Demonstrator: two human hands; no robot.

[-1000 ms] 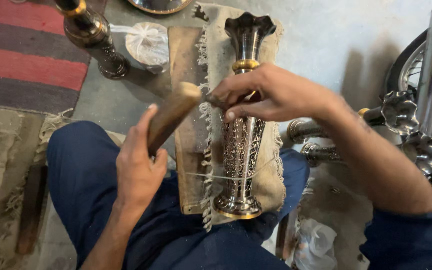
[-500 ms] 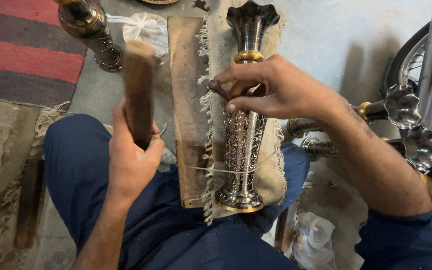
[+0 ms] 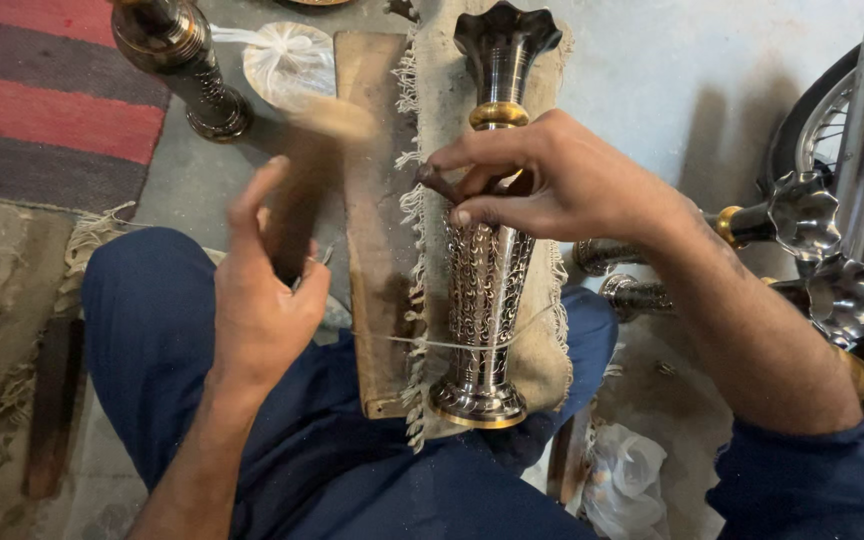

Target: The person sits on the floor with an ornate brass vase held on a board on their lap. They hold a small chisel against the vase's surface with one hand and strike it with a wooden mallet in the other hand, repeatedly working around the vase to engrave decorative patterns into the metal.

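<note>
A red and grey striped rug was seen well to the far left of the left grip, on the grey floor. A burlap cloth with a frayed fringe was spread over the blue-clad lap, under the right grip, with a wooden board laid between the two grips. On the cloth, directly beneath the right grip, an engraved metal vase with a gold band and a fluted mouth was laid lengthwise, its base toward the body. Other fluted metal pieces were seen to the right of the right grip, and a second dark vase stood beyond the left grip beside a clear plastic bag. The left hand was wrapped tightly around a wooden mallet, blurred with motion. The right hand was pinched around a small dark chisel, its tip set against the vase.
</note>
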